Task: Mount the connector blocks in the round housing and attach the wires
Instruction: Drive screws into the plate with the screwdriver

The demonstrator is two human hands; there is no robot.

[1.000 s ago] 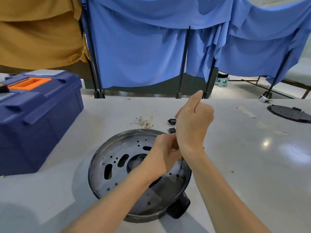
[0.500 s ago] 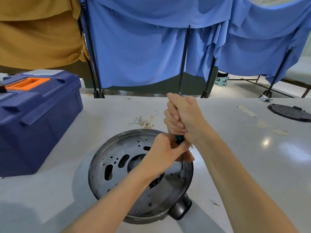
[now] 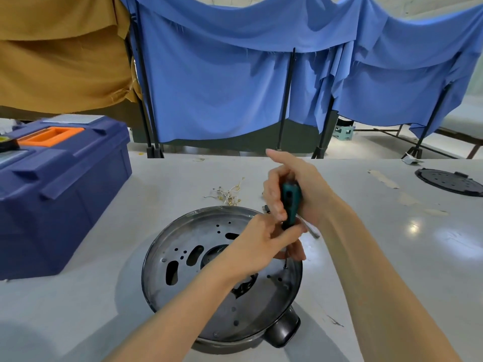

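Screwdriver [image 3: 290,199] stands upright just inside the housing's [image 3: 261,309] right rim.
Right hand [image 3: 303,189] fingers clamp its teal handle, left hand [image 3: 261,244] fingers pinch the shaft lower down; the housing sits on the table [image 3: 392,257].

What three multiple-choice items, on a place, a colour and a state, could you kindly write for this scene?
1. The toolbox stands where from the round housing? A to its left; B to its right; C inside it.
2. The screwdriver has which handle colour? A red; B teal; C yellow.
3. The right hand is: A open and idle; B on the toolbox; C gripping the screwdriver.
Key: 1 A, it fills the left side; 2 B, teal shows in the grip; 3 C, it is curled round the handle.
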